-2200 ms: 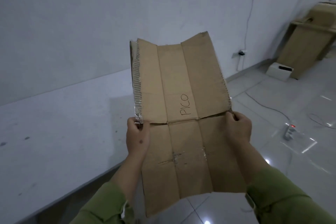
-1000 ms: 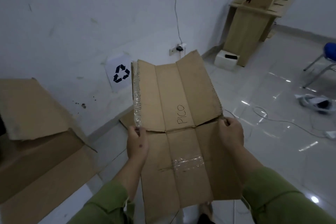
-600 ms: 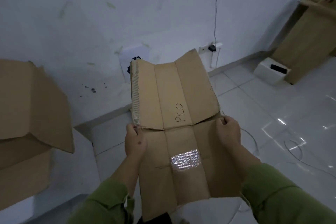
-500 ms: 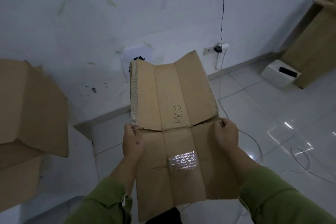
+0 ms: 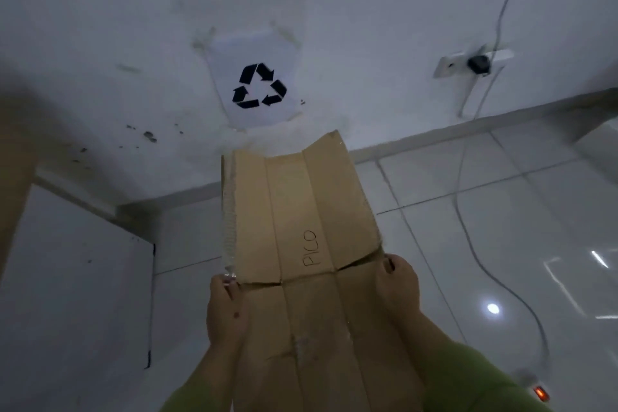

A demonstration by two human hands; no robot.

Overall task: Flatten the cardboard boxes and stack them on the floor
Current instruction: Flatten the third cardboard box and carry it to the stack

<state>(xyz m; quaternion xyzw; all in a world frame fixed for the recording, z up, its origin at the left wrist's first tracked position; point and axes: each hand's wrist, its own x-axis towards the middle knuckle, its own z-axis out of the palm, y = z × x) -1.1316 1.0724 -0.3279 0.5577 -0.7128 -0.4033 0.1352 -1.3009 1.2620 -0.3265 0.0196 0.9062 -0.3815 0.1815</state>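
Observation:
A flattened brown cardboard box (image 5: 301,211) with "PICO" handwritten on it is held out in front of me, tilted away over the white tiled floor (image 5: 501,227). My left hand (image 5: 225,311) grips its left edge at the middle crease, beside a strip of clear tape. My right hand (image 5: 398,288) grips the right edge at the same crease. The lower half of the box runs down between my green sleeves.
A paper sheet with a black recycling symbol (image 5: 259,85) is taped low on the white wall. A wall socket with a plug (image 5: 475,63) and a cable (image 5: 495,278) lie to the right, ending at a power strip with an orange light (image 5: 541,391). Blurred brown cardboard (image 5: 13,160) shows at the left edge.
My view has swung and tilted down toward the wall with the recycling symbol. The flattened box has come lower toward the floor. Both hands keep the same grip.

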